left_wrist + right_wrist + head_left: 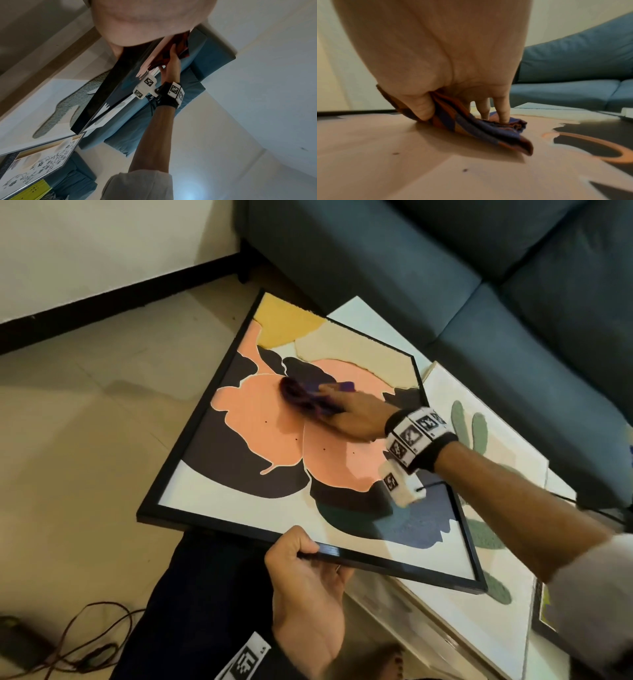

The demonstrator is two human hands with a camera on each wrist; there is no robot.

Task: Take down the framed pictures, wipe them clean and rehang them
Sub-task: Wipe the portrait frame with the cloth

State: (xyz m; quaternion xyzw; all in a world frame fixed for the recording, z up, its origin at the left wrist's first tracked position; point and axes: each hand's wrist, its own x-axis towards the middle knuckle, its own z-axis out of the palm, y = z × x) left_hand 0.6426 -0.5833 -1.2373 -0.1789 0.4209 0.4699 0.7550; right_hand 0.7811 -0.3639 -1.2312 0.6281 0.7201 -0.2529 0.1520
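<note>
We hold the black-framed picture [267,446] tilted off the low table [359,313], its near edge lifted. Our left hand [308,580] grips that bottom edge, thumb on top of the frame, fingers curled under it. Our right hand [352,416] presses a bunched purple-and-rust cloth [305,395] onto the peach flower near the middle of the picture; in the right wrist view the thumb pinches the cloth from one side while at least 2 straight fingers [503,112] push it down.

Progress, as we judge it: this picture is already off the wall and wiping is mid-way. The cloth sits at centre, and we cannot tell which areas are already clean. A few dark specks show on the peach area below the cloth, maybe print, maybe dirt.

At least 2 more pictures lie on the table: a white one with green cactus shapes [479,440] partly under the black frame, and a floral black-and-white one [42,162] beyond it in the left wrist view. We cannot tell whether those are wiped. No rehanging is visible, so all of that step is left.

A blue sofa [445,268] stands behind the table.
</note>
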